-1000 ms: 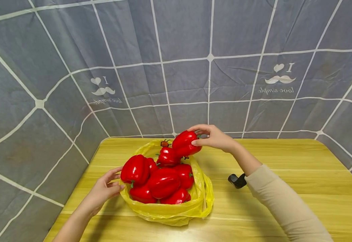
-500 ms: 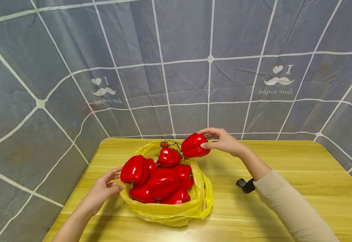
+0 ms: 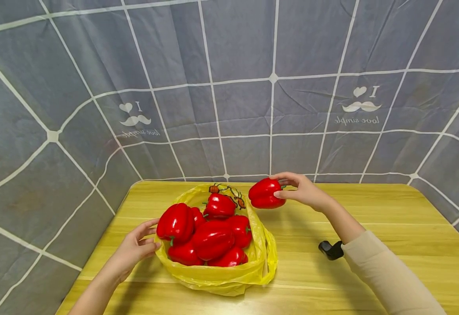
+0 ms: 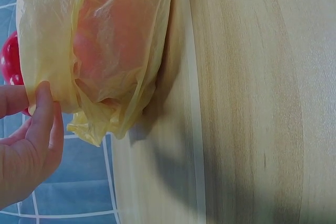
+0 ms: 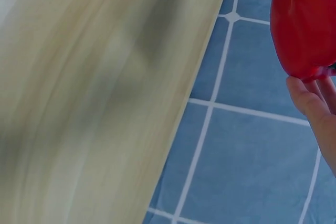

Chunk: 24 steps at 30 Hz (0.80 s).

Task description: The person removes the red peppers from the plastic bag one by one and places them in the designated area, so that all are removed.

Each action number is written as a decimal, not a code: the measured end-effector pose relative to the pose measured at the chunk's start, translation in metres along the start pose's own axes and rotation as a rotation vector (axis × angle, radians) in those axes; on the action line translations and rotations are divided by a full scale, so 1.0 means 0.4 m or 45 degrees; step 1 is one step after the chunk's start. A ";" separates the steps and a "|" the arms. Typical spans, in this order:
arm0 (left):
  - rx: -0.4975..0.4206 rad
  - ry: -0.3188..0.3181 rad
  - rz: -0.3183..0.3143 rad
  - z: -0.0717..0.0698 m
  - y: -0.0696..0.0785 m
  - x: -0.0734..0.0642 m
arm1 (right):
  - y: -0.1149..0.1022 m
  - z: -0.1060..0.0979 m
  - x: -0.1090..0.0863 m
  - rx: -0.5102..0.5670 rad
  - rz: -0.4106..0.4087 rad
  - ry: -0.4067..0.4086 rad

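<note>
A yellow plastic bag [image 3: 229, 276] stands wide-mouthed on the table with several glossy red bell peppers [image 3: 213, 238] inside. At its left side my left hand [image 3: 132, 247] pinches the bag's rim; the left wrist view shows the thumb and fingers [image 4: 44, 103] on the thin plastic. My right hand [image 3: 302, 190] grips one red bell pepper [image 3: 265, 193] by its stem end, in the air just beyond the bag's right rim. In the right wrist view that pepper [image 5: 304, 24] fills the upper right corner, held at the fingertips.
The wooden table [image 3: 395, 218] runs up to a grey tiled-pattern curtain [image 3: 245, 109] behind and at both sides. A black strap-like piece [image 3: 330, 250] shows beside the right sleeve. The bag's loose handle [image 3: 270, 258] droops on its right.
My right hand has carried its pepper rightward and slightly down, from over the bag's mouth to outside the rim. The left hand and the bag have hardly moved.
</note>
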<state>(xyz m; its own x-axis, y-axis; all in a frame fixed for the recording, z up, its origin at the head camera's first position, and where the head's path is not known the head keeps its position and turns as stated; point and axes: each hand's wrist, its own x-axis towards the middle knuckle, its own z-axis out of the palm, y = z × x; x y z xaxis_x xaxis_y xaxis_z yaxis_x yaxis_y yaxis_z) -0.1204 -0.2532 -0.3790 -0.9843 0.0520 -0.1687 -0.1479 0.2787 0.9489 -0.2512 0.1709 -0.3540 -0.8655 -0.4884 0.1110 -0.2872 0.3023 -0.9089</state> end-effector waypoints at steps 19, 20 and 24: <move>-0.021 -0.012 0.013 -0.003 -0.024 -0.001 | 0.121 -0.012 -0.088 0.004 0.057 0.127; -0.022 -0.012 0.015 -0.003 -0.024 -0.001 | 0.128 -0.013 -0.092 0.006 0.061 0.135; -0.025 -0.013 0.014 -0.002 -0.022 -0.002 | 0.154 -0.019 -0.109 0.002 0.087 0.166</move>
<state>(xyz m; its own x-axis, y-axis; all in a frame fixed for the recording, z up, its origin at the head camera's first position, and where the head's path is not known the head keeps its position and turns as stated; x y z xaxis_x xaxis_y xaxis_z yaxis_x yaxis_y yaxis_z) -0.1185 -0.2566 -0.3870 -0.9848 0.0651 -0.1608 -0.1390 0.2590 0.9558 -0.2341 0.2169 -0.4117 -0.9289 -0.3566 0.1000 -0.2254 0.3301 -0.9166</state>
